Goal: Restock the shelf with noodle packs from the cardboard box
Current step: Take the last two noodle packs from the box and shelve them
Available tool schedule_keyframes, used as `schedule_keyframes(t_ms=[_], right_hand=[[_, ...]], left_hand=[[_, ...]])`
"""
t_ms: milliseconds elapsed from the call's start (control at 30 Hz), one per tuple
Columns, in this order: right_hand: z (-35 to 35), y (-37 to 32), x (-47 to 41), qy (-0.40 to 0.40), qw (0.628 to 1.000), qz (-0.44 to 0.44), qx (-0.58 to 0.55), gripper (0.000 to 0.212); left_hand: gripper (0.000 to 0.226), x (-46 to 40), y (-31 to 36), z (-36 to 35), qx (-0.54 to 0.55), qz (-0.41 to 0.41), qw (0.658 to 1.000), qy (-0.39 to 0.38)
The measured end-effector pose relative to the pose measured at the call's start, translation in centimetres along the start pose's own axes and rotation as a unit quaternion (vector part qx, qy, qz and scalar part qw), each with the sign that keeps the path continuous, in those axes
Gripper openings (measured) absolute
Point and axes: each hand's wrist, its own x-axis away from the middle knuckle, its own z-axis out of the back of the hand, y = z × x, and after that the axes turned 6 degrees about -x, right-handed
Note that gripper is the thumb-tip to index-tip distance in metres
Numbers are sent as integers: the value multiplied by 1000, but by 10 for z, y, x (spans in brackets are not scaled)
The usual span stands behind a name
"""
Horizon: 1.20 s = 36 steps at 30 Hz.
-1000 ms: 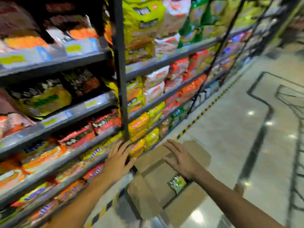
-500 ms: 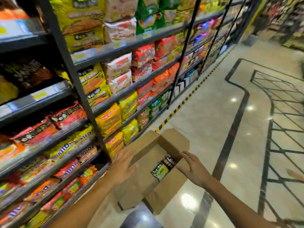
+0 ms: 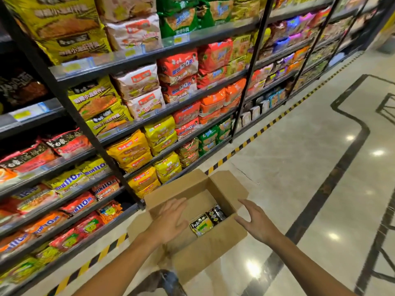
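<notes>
While nothing is yet gripped, both hands are held spread over the cardboard box (image 3: 205, 248), which serves as the reference for everything else. To its left, the shelf (image 3: 119, 137) is seen stacked with bright noodle bags on every tier. Over the box's left half the left hand (image 3: 171, 221) is lowered, fingers open and empty, probably to reach in. Inside, against the right wall, two dark noodle packs (image 3: 206, 222) are lying; otherwise bare cardboard is shown. Beyond the right wall the right hand (image 3: 255, 221) is poised, also open, likely to steady the box. Beneath and to the right, a glossy tiled floor (image 3: 310, 163) is lit by ceiling reflections, crossed by dark inlaid lines.
</notes>
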Motion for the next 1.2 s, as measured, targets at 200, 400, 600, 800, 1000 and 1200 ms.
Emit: schedule_keyframes(t_ms=[200, 400, 600, 800, 1000, 1200], right_hand=[[8, 20, -63, -38, 999, 0, -2, 66], [-10, 66, -143, -43, 999, -26, 3, 61], [-46, 123, -224, -81, 993, -72, -35, 64], [-113, 217, -314, -128, 986, -100, -46, 63], [-196, 321, -397, -178, 982, -69, 5, 61], [-278, 394, -453, -208, 977, -37, 23, 60]], left_hand=[[63, -54, -12, -14, 45, 40, 998, -19], [92, -141, -54, -72, 43, 32, 996, -72], [62, -217, -82, -138, 67, 101, 982, -143], [62, -285, -118, -257, 161, 232, 943, -178], [60, -336, -165, -409, 180, 251, 922, -232], [51, -389, -196, -531, 207, 322, 896, -225]])
